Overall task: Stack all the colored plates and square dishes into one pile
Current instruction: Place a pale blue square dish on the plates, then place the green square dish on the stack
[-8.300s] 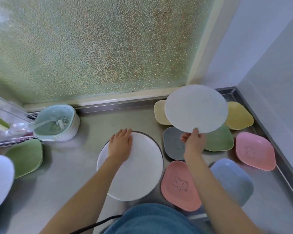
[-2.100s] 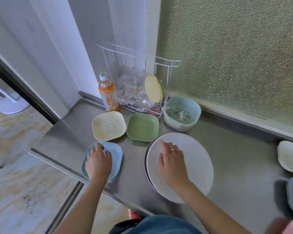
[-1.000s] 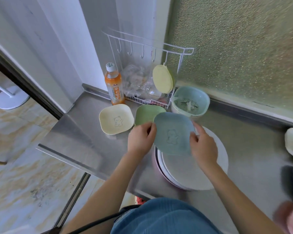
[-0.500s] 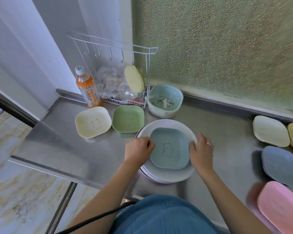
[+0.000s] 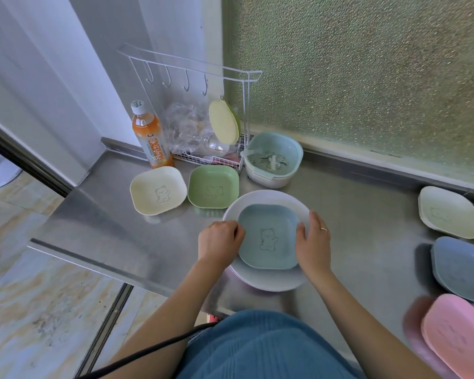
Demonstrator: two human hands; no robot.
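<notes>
Hands grip blue dish (image 5: 268,236): left hand (image 5: 219,242) at its 9 o'clock edge, right hand (image 5: 312,242) at 3 o'clock. Dish sits on white plate (image 5: 263,280), table (image 5: 367,214) centre.

We see a steel counter (image 5: 367,242). Around its round plate stack (image 5: 268,280) sit cream (image 5: 159,191) and green (image 5: 214,190) dishes behind, a colander bowl (image 5: 274,162) beyond, more dishes (image 5: 449,212) right.
</notes>
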